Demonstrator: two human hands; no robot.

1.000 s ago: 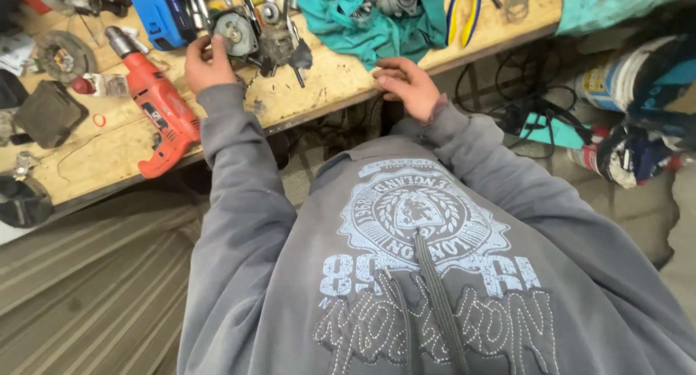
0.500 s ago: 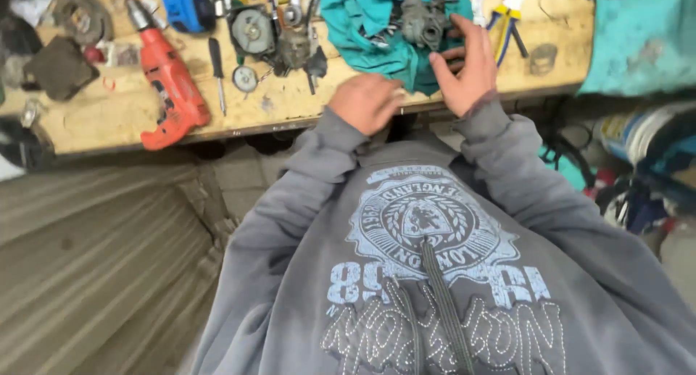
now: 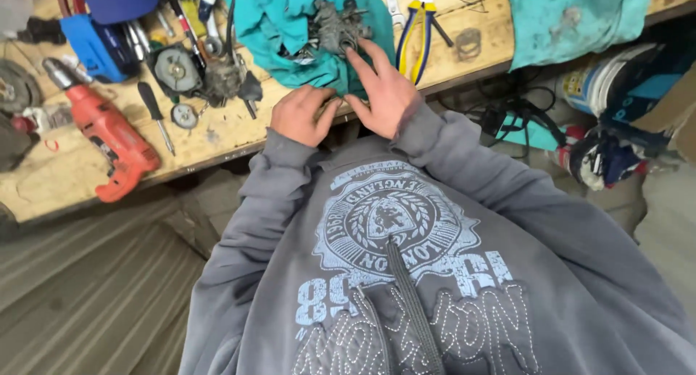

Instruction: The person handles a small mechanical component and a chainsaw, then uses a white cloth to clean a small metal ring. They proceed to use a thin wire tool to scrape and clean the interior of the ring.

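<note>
Hands at worktop (image 3: 217, 139) edge: left hand (image 3: 301, 114) curled on teal cloth (image 3: 290, 34); right hand (image 3: 384, 89) spread, fingertips touching grey part (image 3: 337, 27) at 12. Pliers (image 3: 417, 27) at 1, red drill (image 3: 109, 136) at 9.

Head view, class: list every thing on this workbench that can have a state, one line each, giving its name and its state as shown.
left hand: curled, resting at the teal cloth's near edge
right hand: open, fingers spread on the cloth by the metal part
metal part: grimy, lying on the cloth
teal cloth: crumpled, spread on the bench
pliers: handles apart, lying flat
red drill: lying on its side, untouched
screwdriver: lying flat
</note>
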